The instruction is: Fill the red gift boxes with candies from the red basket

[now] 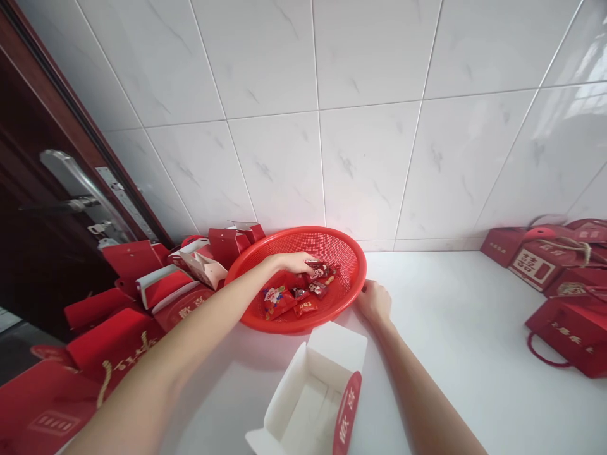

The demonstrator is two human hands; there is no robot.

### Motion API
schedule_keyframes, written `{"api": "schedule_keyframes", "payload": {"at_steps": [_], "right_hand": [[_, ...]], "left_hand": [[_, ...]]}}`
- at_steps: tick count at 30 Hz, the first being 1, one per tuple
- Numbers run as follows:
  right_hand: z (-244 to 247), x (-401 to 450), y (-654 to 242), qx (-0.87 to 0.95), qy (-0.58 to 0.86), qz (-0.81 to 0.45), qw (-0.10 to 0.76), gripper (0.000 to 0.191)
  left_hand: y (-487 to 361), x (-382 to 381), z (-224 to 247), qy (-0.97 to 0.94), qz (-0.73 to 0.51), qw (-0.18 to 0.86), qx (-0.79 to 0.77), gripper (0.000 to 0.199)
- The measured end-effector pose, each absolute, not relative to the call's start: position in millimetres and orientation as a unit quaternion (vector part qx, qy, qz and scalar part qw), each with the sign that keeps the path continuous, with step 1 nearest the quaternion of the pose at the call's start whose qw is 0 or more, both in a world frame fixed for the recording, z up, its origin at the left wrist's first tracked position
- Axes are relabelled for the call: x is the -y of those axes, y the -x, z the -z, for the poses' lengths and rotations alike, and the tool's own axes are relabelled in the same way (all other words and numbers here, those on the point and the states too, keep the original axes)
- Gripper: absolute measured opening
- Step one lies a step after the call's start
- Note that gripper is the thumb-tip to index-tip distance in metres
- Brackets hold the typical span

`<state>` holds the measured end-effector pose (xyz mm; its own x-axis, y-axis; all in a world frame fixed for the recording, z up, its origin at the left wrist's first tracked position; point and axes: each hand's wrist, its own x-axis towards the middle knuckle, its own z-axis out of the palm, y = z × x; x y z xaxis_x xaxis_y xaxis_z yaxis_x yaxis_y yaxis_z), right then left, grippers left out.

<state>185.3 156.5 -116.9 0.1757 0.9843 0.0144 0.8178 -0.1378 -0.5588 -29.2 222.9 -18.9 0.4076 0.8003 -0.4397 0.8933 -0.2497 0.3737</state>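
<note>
Inside a red basket [351, 296], toward 3 o'clock, the left hand [293, 262] touches a shiny packet [318, 272], its pinch unclear. The right hand [375, 302] curls at the 4 o'clock rim, fingertips hidden; at 6 o'clock, 1 open box [303, 407] is cut off.

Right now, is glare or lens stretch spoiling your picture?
Head view: window-like glare whitens the wall tiles at upper right; the door at left sinks into darkness; soft shadow beside the left forearm on the tabletop; boxes near the right edge look stretched.
</note>
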Motion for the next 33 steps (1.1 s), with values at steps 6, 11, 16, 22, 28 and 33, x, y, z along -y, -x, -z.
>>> {"api": "schedule_keyframes", "payload": {"at_steps": [6, 11, 16, 22, 28, 33], "right_hand": [[117.0, -156.8, -185.1, 0.614, 0.734, -0.181, 0.226, 0.023], [116.4, -156.2, -185.2, 0.617, 0.732, -0.182, 0.225, 0.023], [115.0, -156.0, -185.5, 0.616, 0.734, -0.181, 0.222, 0.023], [112.7, -155.0, -185.0, 0.613, 0.737, -0.181, 0.220, 0.022], [111.5, -154.3, -184.8, 0.614, 0.737, -0.181, 0.219, 0.022], [111.2, -154.5, -184.6, 0.615, 0.736, -0.182, 0.218, 0.022]], "left_hand": [[30.9, -224.7, 24.1, -0.761, 0.044, 0.345, -0.548, 0.025], [32.6, -228.0, 27.8, -0.758, 0.063, 0.342, -0.552, 0.024], [30.8, -227.4, 29.5, -0.760, 0.060, 0.330, -0.556, 0.042], [23.0, -226.6, 40.6, -0.759, 0.059, 0.333, -0.557, 0.052], [22.4, -229.6, 45.4, -0.772, 0.081, 0.326, -0.540, 0.030], [20.8, -231.2, 42.5, -0.782, 0.079, 0.319, -0.529, 0.026]]}}
